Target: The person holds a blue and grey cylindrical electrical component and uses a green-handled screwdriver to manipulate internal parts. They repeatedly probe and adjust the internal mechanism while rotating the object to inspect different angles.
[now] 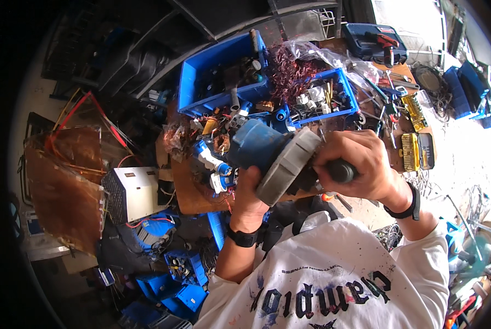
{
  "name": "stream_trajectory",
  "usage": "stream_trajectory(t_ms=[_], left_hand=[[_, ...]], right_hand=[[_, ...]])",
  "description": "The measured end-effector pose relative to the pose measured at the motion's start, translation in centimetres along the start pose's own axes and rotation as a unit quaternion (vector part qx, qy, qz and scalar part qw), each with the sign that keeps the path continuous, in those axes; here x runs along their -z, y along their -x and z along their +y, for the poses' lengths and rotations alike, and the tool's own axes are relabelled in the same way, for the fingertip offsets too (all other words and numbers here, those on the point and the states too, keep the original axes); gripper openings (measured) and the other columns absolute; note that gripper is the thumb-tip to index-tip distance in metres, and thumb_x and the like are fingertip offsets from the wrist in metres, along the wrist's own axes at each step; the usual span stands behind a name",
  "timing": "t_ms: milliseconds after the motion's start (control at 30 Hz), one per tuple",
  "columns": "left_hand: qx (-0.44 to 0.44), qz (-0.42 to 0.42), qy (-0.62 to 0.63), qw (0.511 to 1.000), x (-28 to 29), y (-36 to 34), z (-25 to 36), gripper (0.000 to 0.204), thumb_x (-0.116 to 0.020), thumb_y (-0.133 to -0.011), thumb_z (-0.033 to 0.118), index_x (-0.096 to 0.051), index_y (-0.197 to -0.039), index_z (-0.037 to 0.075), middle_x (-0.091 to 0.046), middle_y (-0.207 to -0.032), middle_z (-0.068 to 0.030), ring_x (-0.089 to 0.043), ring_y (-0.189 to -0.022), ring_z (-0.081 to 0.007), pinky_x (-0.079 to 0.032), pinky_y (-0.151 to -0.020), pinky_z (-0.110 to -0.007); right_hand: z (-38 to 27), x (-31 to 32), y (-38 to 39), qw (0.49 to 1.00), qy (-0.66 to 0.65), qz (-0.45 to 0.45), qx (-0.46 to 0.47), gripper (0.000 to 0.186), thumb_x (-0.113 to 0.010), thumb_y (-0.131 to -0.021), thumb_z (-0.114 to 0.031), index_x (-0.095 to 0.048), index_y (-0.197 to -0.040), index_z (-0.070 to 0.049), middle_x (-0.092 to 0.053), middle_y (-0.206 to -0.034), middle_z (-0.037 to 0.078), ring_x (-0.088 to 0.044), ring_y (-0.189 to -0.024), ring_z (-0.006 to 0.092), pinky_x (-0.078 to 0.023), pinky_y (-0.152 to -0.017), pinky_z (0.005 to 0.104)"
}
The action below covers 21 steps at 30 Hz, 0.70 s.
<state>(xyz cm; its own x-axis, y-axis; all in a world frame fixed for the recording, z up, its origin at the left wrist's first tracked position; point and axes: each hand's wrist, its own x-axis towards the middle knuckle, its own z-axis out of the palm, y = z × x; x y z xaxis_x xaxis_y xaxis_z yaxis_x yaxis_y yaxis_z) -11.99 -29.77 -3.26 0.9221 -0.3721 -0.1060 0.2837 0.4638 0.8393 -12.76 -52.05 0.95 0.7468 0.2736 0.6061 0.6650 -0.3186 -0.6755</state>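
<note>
In the middle of the view, my left hand [248,203] is closed on a large blue plastic connector body [255,143] with a wide grey ribbed ring [289,164], holding it tilted from below. My right hand [360,159] is wrapped around a dark cylindrical handle [341,170] at the ring's right side; what its far end joins is hidden behind my fingers and the ring. Just left of the connector, white-and-blue plugs [210,159] lie on the cluttered wooden table [193,197].
Blue bins of parts [193,88] [322,116] fill the table's back. A toolbox with a red drill [388,46] and yellow bit sets [410,151] sit right. A white metal box [136,194] and copper-coloured sheet [64,197] stand left. More blue bins [177,293] lie low left.
</note>
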Motion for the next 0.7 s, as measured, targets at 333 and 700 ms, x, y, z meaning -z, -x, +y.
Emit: stream_trajectory(t_ms=[333, 700], left_hand=[[-0.001, 0.057, 0.026, 0.998, 2.4, 0.5, -1.4, 0.072, -0.059, -0.087, 0.053, -0.046, -0.132, -0.002, -0.054, -0.13, -0.0138, -0.055, -0.117, -0.0256, -0.044, -0.101, -0.039], [-0.059, 0.012, -0.128, 0.99, 3.0, 1.5, -1.4, 0.062, -0.051, -0.089, 0.049, -0.046, -0.132, 0.004, -0.052, -0.131, -0.0143, -0.049, -0.121, -0.032, -0.037, -0.104, -0.045]], right_hand=[[0.1, -0.1, 0.5, 0.998, -0.02, -0.008, -0.061, 0.02, -0.072, -0.073, -0.016, -0.062, -0.089, -0.009, -0.066, -0.081, 0.009, -0.066, -0.071, 0.0301, -0.051, -0.059, 0.0366], [-0.4, 0.2, 0.8, 0.996, -0.051, -0.037, -0.069, 0.017, -0.072, -0.073, -0.013, -0.062, -0.085, -0.008, -0.063, -0.077, 0.008, -0.063, -0.068, 0.0298, -0.05, -0.059, 0.0369]])
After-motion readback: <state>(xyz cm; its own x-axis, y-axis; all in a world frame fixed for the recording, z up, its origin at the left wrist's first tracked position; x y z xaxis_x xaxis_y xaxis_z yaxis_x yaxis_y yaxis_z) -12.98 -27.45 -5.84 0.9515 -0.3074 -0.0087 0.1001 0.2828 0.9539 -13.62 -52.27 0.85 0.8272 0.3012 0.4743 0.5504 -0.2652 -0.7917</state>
